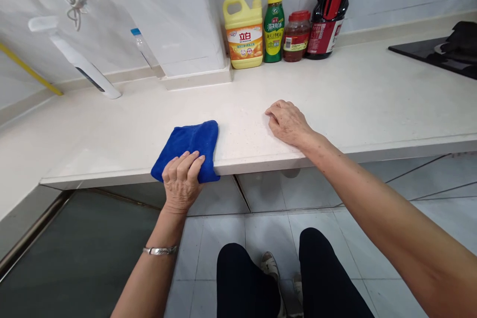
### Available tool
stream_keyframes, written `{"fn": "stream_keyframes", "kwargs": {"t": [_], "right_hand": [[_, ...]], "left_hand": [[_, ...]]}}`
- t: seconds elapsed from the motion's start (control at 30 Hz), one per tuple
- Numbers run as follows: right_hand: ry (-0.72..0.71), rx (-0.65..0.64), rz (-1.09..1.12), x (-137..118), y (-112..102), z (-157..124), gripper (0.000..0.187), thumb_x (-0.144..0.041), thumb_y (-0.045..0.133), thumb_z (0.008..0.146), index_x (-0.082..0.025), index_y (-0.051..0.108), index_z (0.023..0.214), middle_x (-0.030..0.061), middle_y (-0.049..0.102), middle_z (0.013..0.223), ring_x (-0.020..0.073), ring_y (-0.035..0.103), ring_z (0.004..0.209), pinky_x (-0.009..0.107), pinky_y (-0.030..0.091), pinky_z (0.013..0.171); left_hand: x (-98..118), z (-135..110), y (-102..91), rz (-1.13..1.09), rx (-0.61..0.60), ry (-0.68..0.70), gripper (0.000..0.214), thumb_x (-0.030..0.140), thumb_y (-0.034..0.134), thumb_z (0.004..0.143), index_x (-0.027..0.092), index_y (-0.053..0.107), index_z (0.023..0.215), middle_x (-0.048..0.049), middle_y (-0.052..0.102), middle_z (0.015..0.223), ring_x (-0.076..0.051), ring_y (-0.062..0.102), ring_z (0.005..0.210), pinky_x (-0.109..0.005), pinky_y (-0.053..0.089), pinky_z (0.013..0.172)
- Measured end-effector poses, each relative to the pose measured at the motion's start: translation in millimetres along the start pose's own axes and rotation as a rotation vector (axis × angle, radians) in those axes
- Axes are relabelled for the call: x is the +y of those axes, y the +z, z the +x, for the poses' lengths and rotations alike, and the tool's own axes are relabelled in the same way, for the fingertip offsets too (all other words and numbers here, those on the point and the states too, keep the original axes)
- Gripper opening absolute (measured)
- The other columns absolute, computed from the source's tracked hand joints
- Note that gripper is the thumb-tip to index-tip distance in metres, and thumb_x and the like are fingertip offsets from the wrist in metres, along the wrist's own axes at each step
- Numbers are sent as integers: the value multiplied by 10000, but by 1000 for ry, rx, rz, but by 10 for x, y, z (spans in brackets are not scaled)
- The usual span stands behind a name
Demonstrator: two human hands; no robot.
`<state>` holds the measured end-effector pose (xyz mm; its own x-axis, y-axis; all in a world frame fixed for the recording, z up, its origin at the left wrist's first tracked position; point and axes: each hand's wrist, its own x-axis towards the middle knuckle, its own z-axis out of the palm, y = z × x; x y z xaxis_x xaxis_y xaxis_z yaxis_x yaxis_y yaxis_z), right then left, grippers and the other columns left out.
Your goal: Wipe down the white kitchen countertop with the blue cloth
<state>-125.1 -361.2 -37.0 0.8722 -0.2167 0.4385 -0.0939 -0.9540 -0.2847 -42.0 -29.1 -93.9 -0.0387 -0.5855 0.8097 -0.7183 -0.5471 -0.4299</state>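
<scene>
A folded blue cloth [194,136] lies on the pale countertop [149,109] and hangs a little over its front edge. My left hand [182,179] grips the cloth at that edge, fingers bent on top of it and the thumb side toward the right. Further right, my right hand [288,121] rests on the counter with its fingers curled in. Nothing shows in that hand, though its underside is hidden. Tiny specks are faintly visible on the surface between the two hands.
Against the wall stand a yellow detergent jug [244,35], a green bottle [274,27], a red-lidded jar [297,37] and a large dark bottle [330,20]. A black stove [439,54] is at right. A white stick-like device [85,67] leans at left. Cabinets [264,191] sit below.
</scene>
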Motion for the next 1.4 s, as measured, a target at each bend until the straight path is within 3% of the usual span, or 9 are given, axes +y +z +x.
{"fn": "stream_keyframes", "kwargs": {"t": [0.43,0.73,0.9,1.17,1.4], "right_hand": [[-1,56,-7,55,41,12,361,-159,428,850,-191,698,1086,134,645,1159,306,553,1045,474,473,917],[3,61,-10,77,52,25,369,-159,445,829,-180,709,1086,148,658,1141,324,568,1061,498,484,920],[1,57,-15,93,67,39,360,-159,450,829,-178,709,1079,151,658,1132,325,568,1040,503,478,924],[34,41,-61,47,70,48,334,-155,471,842,-185,704,1080,144,649,1152,321,556,1046,480,466,905],[19,30,-87,-11,74,51,325,-143,454,867,-160,684,1096,144,653,1182,312,550,1064,437,442,903]], "left_hand": [[-942,-625,-209,22,-120,-56,596,522,674,913,233,490,1401,-113,635,1325,-313,600,1220,-479,449,1033],[-1359,-927,-342,-21,-224,-159,671,560,737,873,196,491,1381,-103,577,1417,-350,561,1268,-539,429,1106],[-1340,-838,-416,-25,-233,-232,685,567,753,847,195,512,1370,-101,573,1431,-363,569,1249,-568,447,1109],[-1024,-553,-517,-25,-247,-406,630,334,777,793,168,543,1355,-165,588,1407,-359,566,1287,-555,374,1188],[-926,-390,-628,38,-389,-407,648,398,708,853,126,508,1405,-166,565,1441,-362,507,1355,-517,356,1208]]}}
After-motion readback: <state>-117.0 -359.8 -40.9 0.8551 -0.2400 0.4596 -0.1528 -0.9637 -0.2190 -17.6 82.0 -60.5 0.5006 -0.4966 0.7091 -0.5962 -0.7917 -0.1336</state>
